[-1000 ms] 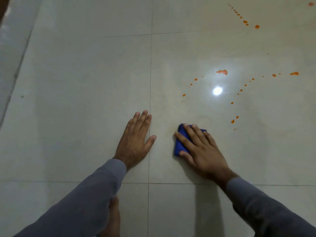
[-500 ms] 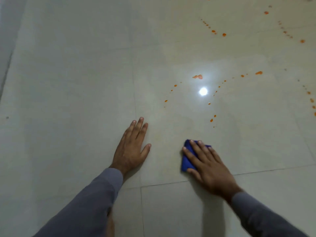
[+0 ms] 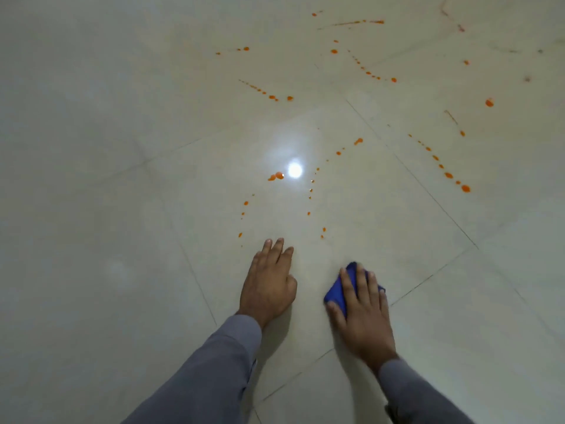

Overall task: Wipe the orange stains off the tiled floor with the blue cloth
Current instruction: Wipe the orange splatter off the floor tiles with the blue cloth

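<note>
The right hand (image 3: 363, 313) lies flat on the blue cloth (image 3: 336, 290), fingers straight and spread, pressing it to the floor (image 3: 91, 179); the cloth is folded small and shows only at the fingertips and along the hand's left edge. The left hand (image 3: 267, 284) rests bare on a tile just beside it, fingers straight, gripping nothing, seemingly as a prop for the body. The patch of floor directly around both hands looks free of orange. Little else is done, by my reading: the nearest stains (image 3: 323, 231) sit just ahead of the cloth, untouched, with another small line of dots (image 3: 243, 209) ahead of the left hand. Beyond them a double blob (image 3: 276, 176) lies beside a bright light reflection (image 3: 294, 170), and longer trails (image 3: 443, 166) run off to the right and far across the upper tiles. Nearly all the wiping seems left to do.
</note>
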